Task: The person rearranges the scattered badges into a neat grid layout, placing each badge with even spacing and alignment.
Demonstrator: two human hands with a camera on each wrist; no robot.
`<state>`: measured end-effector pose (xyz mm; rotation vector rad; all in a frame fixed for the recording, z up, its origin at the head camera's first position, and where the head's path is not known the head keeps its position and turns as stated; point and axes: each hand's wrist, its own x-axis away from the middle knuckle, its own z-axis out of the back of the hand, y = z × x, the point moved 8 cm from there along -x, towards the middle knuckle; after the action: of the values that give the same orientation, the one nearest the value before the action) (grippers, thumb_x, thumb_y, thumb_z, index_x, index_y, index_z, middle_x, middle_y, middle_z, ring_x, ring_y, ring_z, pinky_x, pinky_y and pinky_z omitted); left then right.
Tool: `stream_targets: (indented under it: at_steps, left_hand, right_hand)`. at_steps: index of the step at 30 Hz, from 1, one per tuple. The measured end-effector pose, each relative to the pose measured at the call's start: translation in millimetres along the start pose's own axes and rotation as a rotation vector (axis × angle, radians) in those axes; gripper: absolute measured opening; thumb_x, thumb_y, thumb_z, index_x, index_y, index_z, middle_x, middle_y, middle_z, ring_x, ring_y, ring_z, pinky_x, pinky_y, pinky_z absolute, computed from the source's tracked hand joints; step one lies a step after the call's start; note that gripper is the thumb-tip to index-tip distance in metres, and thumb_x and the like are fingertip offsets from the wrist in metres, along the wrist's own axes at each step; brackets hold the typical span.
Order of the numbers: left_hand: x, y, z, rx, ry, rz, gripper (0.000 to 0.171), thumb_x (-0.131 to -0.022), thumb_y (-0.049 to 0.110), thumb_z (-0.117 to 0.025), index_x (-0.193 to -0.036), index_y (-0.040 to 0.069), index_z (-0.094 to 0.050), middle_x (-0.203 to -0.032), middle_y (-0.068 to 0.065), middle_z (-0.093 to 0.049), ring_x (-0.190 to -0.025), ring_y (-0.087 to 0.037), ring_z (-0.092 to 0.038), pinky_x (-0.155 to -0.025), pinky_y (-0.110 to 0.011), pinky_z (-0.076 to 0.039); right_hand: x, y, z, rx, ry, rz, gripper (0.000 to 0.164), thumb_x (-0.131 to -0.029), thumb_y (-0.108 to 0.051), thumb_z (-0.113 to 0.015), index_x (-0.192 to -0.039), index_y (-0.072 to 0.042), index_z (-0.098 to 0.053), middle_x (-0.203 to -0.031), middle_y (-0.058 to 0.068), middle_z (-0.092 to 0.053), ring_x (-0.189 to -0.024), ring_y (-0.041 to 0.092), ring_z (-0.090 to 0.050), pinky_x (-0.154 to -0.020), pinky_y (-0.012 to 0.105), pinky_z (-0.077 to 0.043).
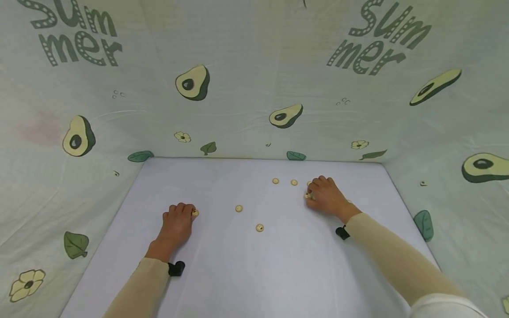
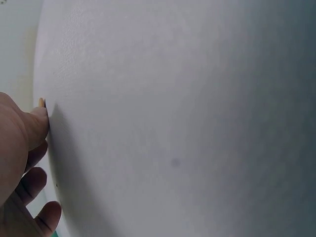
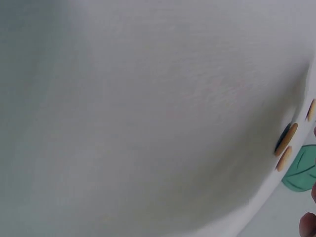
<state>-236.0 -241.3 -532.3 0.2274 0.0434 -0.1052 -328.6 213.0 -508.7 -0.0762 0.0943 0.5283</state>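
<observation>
My left hand [image 1: 177, 223] is on the left of the white tabletop and pinches a button-like wooden disc [image 1: 195, 213] between thumb and fingers. In the left wrist view only a thin edge of that disc [image 2: 42, 102] shows past the thumb. My right hand [image 1: 327, 197], further back on the right, has its fingers curled at another button-like wooden disc [image 1: 308, 195], which it seems to pinch. Behind its fingertips a further disc [image 1: 309, 183] is partly covered. Seen by the right wrist camera, several discs [image 3: 286, 140] line the right edge, with fingertips [image 3: 308, 225] barely in view.
Between the hands lie two loose discs, one disc [image 1: 238, 208] further back and one disc [image 1: 260, 228] nearer. Towards the back are another disc [image 1: 275, 181] and its neighbour disc [image 1: 294, 182]. A disc [image 1: 349, 201] peeks out beside the right wrist. Avocado-print cloth [image 1: 238, 132] surrounds the tabletop.
</observation>
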Motion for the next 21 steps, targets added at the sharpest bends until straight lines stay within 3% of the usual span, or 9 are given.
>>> stream_targets:
  at_steps: [11, 21]
  left_hand:
    - [0.0, -1.3, -1.9, -0.004, 0.010, 0.001, 0.019, -0.105, 0.014, -0.065, -0.120, 0.003, -0.061, -0.117, -0.019, -0.062, -0.110, -0.042, -0.053, -0.085, -0.059, -0.043]
    - [1.2, 1.6, 0.2, 0.000, 0.009, -0.007, 0.018, -0.106, 0.014, -0.064, -0.120, 0.003, -0.062, -0.116, -0.019, -0.062, -0.109, -0.042, -0.053, -0.085, -0.058, -0.043]
  right_hand:
    - [-17.5, -19.7, -5.0, -0.017, -0.022, 0.025, 0.024, -0.092, -0.030, -0.073, -0.103, -0.008, -0.073, -0.108, 0.008, -0.067, -0.101, 0.027, -0.052, -0.092, 0.048, -0.040]
    - [-22.6, -21.6, -13.9, 0.004, -0.038, 0.036, 0.026, -0.095, -0.031, -0.071, -0.106, -0.008, -0.075, -0.108, 0.007, -0.067, -0.100, 0.026, -0.052, -0.092, 0.047, -0.041]
